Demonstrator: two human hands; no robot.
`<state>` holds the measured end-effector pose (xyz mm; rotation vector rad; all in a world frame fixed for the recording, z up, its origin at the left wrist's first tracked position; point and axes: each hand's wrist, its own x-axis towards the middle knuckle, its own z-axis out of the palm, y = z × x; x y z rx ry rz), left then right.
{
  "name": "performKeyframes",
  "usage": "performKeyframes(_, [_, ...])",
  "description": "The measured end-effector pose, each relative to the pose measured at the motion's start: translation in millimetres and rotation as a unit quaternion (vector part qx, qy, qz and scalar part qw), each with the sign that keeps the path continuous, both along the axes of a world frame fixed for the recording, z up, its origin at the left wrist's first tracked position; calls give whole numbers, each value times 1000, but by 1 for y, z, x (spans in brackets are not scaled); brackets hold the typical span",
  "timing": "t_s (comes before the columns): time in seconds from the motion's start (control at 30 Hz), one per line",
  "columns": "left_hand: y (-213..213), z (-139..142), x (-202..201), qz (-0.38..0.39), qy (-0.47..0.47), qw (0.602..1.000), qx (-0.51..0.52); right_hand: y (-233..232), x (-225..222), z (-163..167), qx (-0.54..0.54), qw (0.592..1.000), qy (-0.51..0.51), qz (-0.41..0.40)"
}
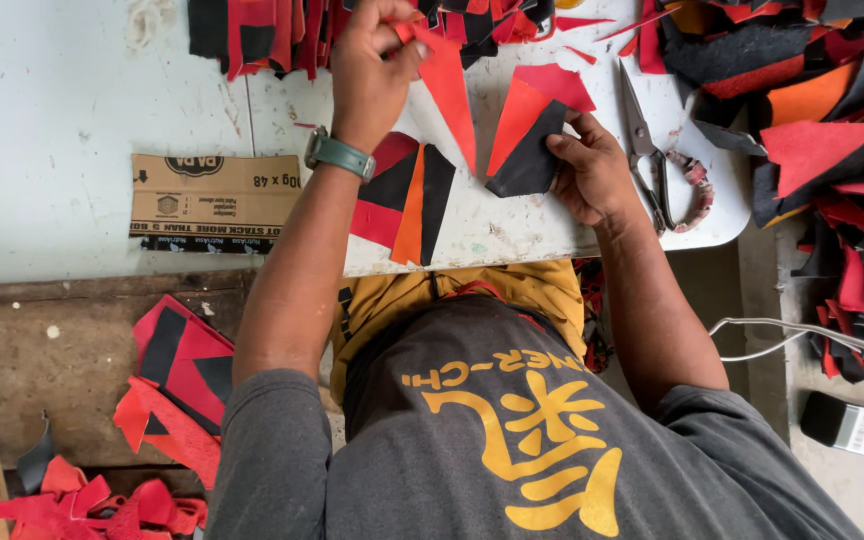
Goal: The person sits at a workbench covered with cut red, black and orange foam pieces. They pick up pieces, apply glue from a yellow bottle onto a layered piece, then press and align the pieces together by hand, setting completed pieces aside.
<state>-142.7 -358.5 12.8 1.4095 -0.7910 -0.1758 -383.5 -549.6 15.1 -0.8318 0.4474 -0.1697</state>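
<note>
1. Red piece (449, 85), pinched by left hand (372, 70): thin, matt, leather-like sheet.
2. Black-and-orange stack (524, 135), under right hand (592, 175): same matt sheet, cut edges.
3. Scissors (642, 140): dull grey metal blades; handles wrapped in cloth strips.
4. Table (72, 100): pale painted top, scuffed and stained.
5. Cardboard (214, 195): brown, corrugated, matt.
6. Watch (340, 153): teal strap, smooth, rubbery look.

The person wears a grey short-sleeved cotton T-shirt (472, 440) with a yellow printed emblem, mustard-yellow trousers (452, 290) above it, and a teal-strapped wristwatch (338, 153) on the left wrist.
</note>
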Motion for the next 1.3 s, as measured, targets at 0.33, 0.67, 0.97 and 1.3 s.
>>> performKeyframes(0.33, [1,32,-13,-35,48,998,16,-1,-2,0,15,1000,-4,-3])
performKeyframes(0.67, [11,29,-36,-41,29,997,54,10,-7,-2,-35,999,9,-8])
performKeyframes(0.97, [127,82,-44,-92,-58,992,70,64,20,21,-105,987,-110,48])
performKeyframes(1.3, [453,213,-179,279,53,841,461,123,54,-5,-217,952,-181,121])
